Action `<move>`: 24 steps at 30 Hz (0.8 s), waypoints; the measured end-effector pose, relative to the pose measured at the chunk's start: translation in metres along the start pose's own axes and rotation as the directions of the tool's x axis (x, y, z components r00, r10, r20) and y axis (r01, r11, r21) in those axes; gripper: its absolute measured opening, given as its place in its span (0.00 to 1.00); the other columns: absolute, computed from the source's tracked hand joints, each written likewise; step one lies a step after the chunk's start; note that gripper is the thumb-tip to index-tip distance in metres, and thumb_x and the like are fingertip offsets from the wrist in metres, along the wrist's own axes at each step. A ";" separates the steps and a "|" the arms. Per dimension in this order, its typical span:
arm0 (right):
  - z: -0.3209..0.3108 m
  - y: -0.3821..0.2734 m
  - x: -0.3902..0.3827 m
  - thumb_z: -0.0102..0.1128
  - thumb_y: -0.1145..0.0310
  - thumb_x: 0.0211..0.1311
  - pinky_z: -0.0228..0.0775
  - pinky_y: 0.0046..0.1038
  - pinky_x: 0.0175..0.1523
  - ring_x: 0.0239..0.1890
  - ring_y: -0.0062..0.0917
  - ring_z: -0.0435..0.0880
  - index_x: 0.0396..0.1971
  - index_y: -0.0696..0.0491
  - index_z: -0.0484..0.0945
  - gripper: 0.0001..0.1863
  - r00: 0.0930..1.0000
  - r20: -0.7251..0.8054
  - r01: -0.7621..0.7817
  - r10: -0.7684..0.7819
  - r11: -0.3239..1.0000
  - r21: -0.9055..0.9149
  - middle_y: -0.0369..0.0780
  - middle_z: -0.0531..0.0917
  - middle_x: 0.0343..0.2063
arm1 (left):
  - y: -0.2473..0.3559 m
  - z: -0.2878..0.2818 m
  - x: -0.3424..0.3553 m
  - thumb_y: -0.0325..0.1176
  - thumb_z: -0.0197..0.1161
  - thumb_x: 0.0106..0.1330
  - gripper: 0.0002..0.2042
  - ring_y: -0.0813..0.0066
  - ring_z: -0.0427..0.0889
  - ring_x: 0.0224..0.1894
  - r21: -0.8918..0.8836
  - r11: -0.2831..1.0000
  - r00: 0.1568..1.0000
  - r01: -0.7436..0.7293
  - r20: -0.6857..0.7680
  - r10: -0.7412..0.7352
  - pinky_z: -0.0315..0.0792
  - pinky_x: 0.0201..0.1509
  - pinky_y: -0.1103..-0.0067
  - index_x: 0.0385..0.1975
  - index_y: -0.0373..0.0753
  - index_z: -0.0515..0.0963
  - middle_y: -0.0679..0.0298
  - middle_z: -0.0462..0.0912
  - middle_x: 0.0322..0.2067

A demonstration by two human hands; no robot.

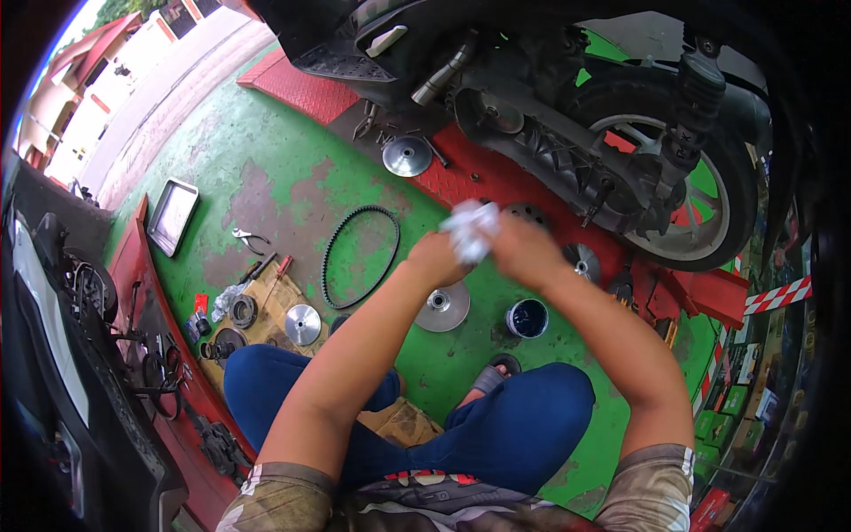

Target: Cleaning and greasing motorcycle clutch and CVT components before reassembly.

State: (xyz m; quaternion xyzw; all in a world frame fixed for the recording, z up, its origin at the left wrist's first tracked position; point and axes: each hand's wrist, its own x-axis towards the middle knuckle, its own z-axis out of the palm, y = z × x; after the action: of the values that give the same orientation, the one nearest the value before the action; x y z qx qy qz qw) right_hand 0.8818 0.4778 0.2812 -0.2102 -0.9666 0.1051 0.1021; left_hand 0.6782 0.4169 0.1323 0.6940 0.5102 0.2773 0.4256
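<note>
My left hand and my right hand meet in front of me, both closed on a crumpled white cloth, blurred by motion. Whether anything is inside the cloth is hidden. Below my left hand lies a silver disc with a hub on the green floor. Under my right forearm's inner side stands an open tub of dark substance. A dark toothed part is partly hidden behind my right hand, and another metal disc lies just right of it.
A scooter stands on a red ramp, a silver disc beside it. Left lie a belt, pliers, a metal tray and small parts on cardboard. Another vehicle borders the left; stacked boxes the right.
</note>
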 end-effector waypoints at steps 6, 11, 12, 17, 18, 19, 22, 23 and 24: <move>-0.028 -0.047 -0.010 0.69 0.67 0.59 0.80 0.40 0.38 0.35 0.38 0.83 0.70 0.41 0.74 0.35 0.942 -0.287 0.160 -0.173 0.985 -0.069 0.42 0.77 0.37 | 0.096 -0.035 -0.015 0.37 0.62 0.72 0.22 0.59 0.85 0.52 0.395 0.839 0.924 0.374 -0.239 -0.299 0.78 0.62 0.69 0.63 0.35 0.77 0.53 0.85 0.54; -0.006 0.043 -0.025 0.54 0.66 0.72 0.83 0.44 0.46 0.47 0.40 0.88 0.61 0.49 0.77 0.20 0.947 0.069 -0.284 0.315 0.917 -0.279 0.46 0.84 0.46 | 0.096 -0.020 0.016 0.40 0.66 0.69 0.23 0.56 0.87 0.52 0.085 0.944 0.930 0.320 -0.216 -0.296 0.79 0.57 0.65 0.59 0.34 0.80 0.50 0.87 0.50; -0.012 0.055 -0.032 0.55 0.65 0.71 0.83 0.44 0.45 0.45 0.42 0.88 0.63 0.49 0.76 0.22 0.923 -0.033 -0.370 0.384 0.858 -0.355 0.48 0.83 0.47 | 0.103 -0.023 0.016 0.41 0.66 0.69 0.21 0.57 0.86 0.53 -0.002 0.934 0.914 0.357 -0.206 -0.350 0.79 0.59 0.65 0.58 0.36 0.80 0.52 0.86 0.51; -0.058 -0.075 0.026 0.63 0.71 0.60 0.81 0.45 0.48 0.47 0.45 0.86 0.67 0.43 0.75 0.32 0.918 -0.229 0.349 -0.325 0.934 0.072 0.48 0.80 0.47 | 0.002 -0.022 -0.008 0.40 0.59 0.73 0.16 0.53 0.79 0.64 0.059 0.992 0.689 0.114 -0.724 -0.036 0.72 0.68 0.63 0.53 0.38 0.81 0.49 0.82 0.58; -0.049 -0.061 0.020 0.63 0.71 0.60 0.81 0.45 0.48 0.47 0.45 0.86 0.67 0.43 0.75 0.32 0.933 -0.214 0.310 -0.290 0.948 0.069 0.48 0.80 0.47 | 0.017 -0.011 0.002 0.40 0.59 0.73 0.16 0.53 0.79 0.64 0.041 0.995 0.712 0.095 -0.701 -0.040 0.72 0.68 0.63 0.53 0.38 0.81 0.49 0.82 0.58; -0.032 -0.039 0.019 0.62 0.68 0.61 0.81 0.44 0.50 0.48 0.44 0.86 0.64 0.43 0.77 0.28 0.923 -0.129 0.373 -0.362 0.925 0.072 0.47 0.82 0.46 | 0.032 -0.003 0.008 0.39 0.58 0.72 0.15 0.53 0.77 0.64 0.294 0.954 0.837 0.054 -0.534 0.117 0.71 0.69 0.63 0.53 0.39 0.81 0.50 0.81 0.58; -0.026 0.048 -0.002 0.62 0.60 0.63 0.82 0.42 0.55 0.51 0.39 0.88 0.55 0.49 0.83 0.21 0.881 0.280 -0.299 0.382 0.907 -0.297 0.45 0.85 0.49 | 0.132 0.008 0.015 0.34 0.54 0.70 0.15 0.52 0.75 0.66 0.818 0.573 0.993 -0.045 -0.024 0.111 0.67 0.73 0.62 0.52 0.41 0.81 0.52 0.81 0.56; -0.055 0.051 0.000 0.60 0.61 0.66 0.82 0.43 0.53 0.50 0.40 0.88 0.52 0.51 0.84 0.18 0.822 0.364 -0.215 0.438 0.831 -0.513 0.45 0.86 0.49 | 0.127 0.007 0.005 0.34 0.54 0.70 0.15 0.52 0.75 0.66 0.825 0.564 0.994 -0.027 -0.038 0.102 0.67 0.73 0.62 0.52 0.41 0.81 0.52 0.81 0.56; -0.055 0.045 0.004 0.60 0.62 0.66 0.82 0.44 0.52 0.49 0.40 0.88 0.51 0.51 0.84 0.17 0.923 0.219 -0.210 0.318 0.889 -0.406 0.45 0.86 0.49 | 0.117 0.006 -0.003 0.34 0.57 0.68 0.17 0.53 0.75 0.66 0.894 0.438 0.974 -0.088 -0.016 0.228 0.67 0.73 0.62 0.55 0.41 0.81 0.53 0.82 0.56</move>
State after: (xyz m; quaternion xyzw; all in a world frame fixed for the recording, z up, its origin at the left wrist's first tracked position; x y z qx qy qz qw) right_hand 0.9091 0.5286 0.3237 -0.3397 -0.9351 -0.0399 -0.0926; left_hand 0.7379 0.3987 0.2316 0.8379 0.5396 0.0547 -0.0623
